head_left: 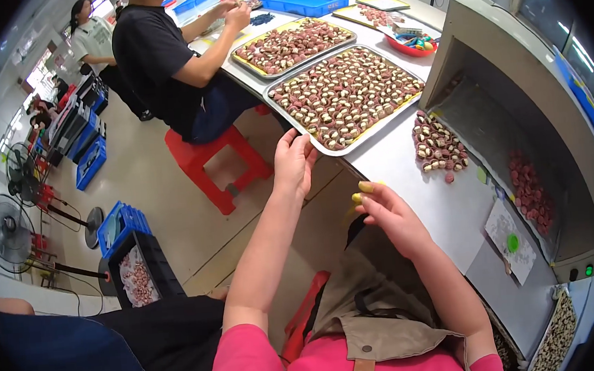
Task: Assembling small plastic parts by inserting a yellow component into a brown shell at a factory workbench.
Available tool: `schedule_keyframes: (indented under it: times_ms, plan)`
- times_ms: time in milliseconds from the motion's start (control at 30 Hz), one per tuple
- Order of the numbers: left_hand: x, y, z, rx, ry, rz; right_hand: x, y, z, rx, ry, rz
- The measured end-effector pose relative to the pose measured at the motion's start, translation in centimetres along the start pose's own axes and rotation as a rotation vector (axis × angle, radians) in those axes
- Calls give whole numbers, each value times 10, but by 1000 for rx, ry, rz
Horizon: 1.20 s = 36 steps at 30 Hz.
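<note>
A metal tray [336, 148] on the white table bears many small dark red and cream pieces [352, 90] on a yellow-edged sheet. My left hand [294, 163] is at the tray's near left rim, thumb and fingers closed on the edge. Below the tray's near corner, my right hand [394, 218] hangs in the air beside the table edge. Yellow covers sit on some of its fingertips; the fingers are partly bent and apart, with nothing seen between them. A loose pile of similar two-tone pieces [440, 143] lies on the table to the right.
A second loaded tray [293, 46] stands behind, near a seated person [162, 63] on a red stool [215, 160]. On the right a grey machine [511, 64] has reddish pieces [531, 195] at its opening. A red bowl [412, 49] and blue bin [305, 2] stand farther back.
</note>
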<state>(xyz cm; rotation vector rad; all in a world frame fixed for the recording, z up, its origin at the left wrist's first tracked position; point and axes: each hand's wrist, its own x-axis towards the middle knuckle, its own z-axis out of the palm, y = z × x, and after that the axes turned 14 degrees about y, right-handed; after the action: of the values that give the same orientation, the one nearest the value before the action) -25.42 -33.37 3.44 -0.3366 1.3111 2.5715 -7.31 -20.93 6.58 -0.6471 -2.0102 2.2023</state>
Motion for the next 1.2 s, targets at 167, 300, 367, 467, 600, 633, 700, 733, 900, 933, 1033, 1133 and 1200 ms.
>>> schedule_keyframes:
  times_ms: [167,300,367,467,600,633,700,733,900,933,1033,1133,1200]
  plan:
    - [-4,0,-4,-39,-18,-11,24,-1,10,234,-12,43]
    - [-19,2,-20,-45,-69,19,33,-6,17,384,52,117]
    - [-31,0,-33,-46,-47,20,35,-4,24,483,-39,64]
    - [-62,0,-43,-16,-49,-27,35,13,38,585,13,107]
    - [-103,-2,-62,2,-44,-121,16,31,56,687,73,12]
    - [-112,-3,-68,-5,-70,-142,11,40,56,645,47,8]
    - [-119,0,-83,-24,-71,-105,-5,44,59,541,80,-98]
    - [-126,7,-80,-46,-22,-53,-13,48,57,555,92,-101]
    - [-140,33,-154,-252,-50,-128,-60,58,27,383,-69,-124]
    - [-149,35,-166,-184,-99,-145,-69,63,22,349,-135,-104]
    - [-178,30,-215,-65,-90,-194,-88,73,9,277,-244,-111]
    - [-221,25,-228,-10,-84,-185,-95,106,-5,220,-395,-75]
    - [-239,-2,-246,45,-66,-225,-98,151,-20,239,-420,-80]
